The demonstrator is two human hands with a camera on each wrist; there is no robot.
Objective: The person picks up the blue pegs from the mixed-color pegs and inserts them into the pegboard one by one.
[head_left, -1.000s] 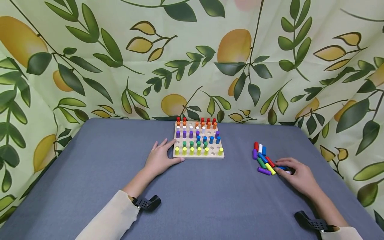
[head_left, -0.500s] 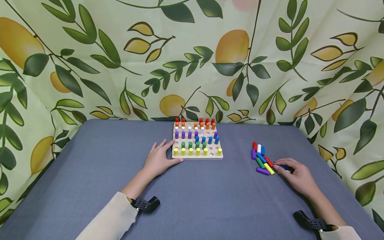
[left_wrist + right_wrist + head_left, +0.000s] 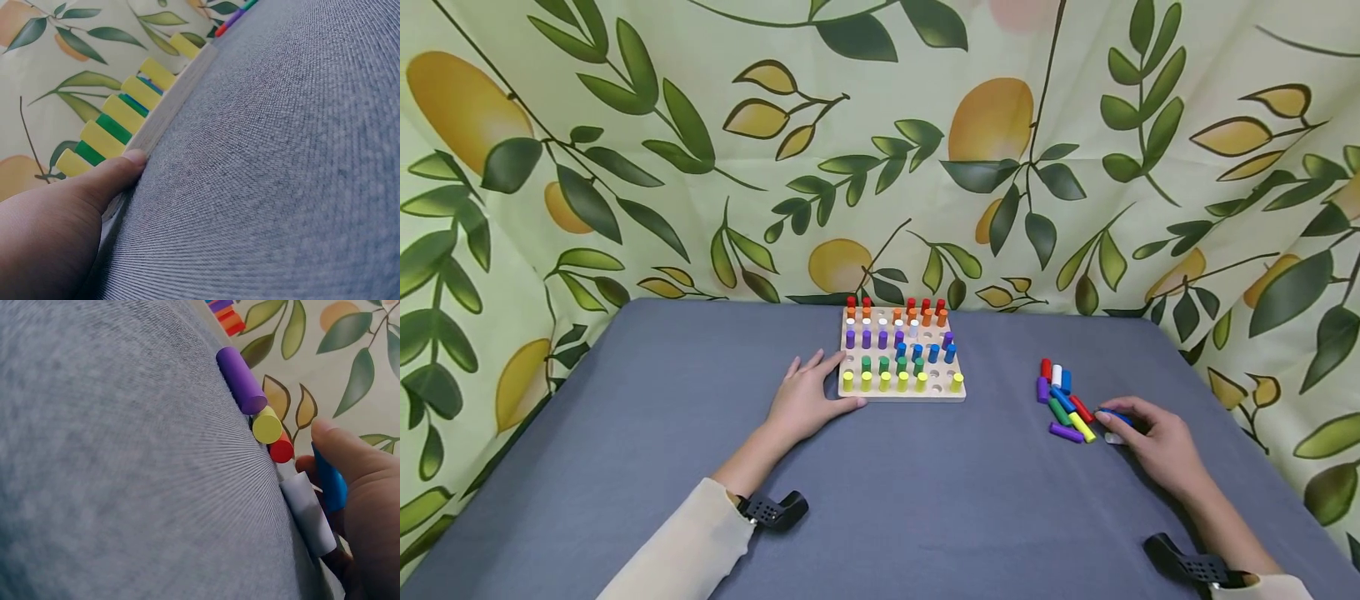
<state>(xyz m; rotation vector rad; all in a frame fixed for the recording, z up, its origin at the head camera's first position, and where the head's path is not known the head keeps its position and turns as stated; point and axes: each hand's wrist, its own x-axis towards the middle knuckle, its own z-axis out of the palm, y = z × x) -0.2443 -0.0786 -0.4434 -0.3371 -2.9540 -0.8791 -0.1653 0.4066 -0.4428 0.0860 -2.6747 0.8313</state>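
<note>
In the head view, a wooden pegboard (image 3: 902,396) stands at the table's far middle, with rows of upright coloured pegs and some bare holes. My left hand (image 3: 805,400) rests at its near left corner, fingers spread. The left wrist view has the thumb (image 3: 119,172) lying along the front edge beside the yellow pegs (image 3: 122,112). To the right, my right hand (image 3: 1161,446) pinches a blue peg (image 3: 329,478) between thumb and fingers. Just below that hand, a white peg (image 3: 308,512) lies on the cloth.
Loose pegs lie in a cluster left of my right hand: a yellow peg (image 3: 1082,427), a purple peg (image 3: 1066,432), a green peg (image 3: 1060,411), a red peg (image 3: 1082,408) and several more. A grey cloth (image 3: 940,500) covers the table. A leaf-patterned curtain (image 3: 880,192) hangs behind.
My right hand now has the blue peg raised slightly and apart from the white peg, which shows more plainly beneath. The left hand stays at the pegboard. The head view has shifted slightly.
</note>
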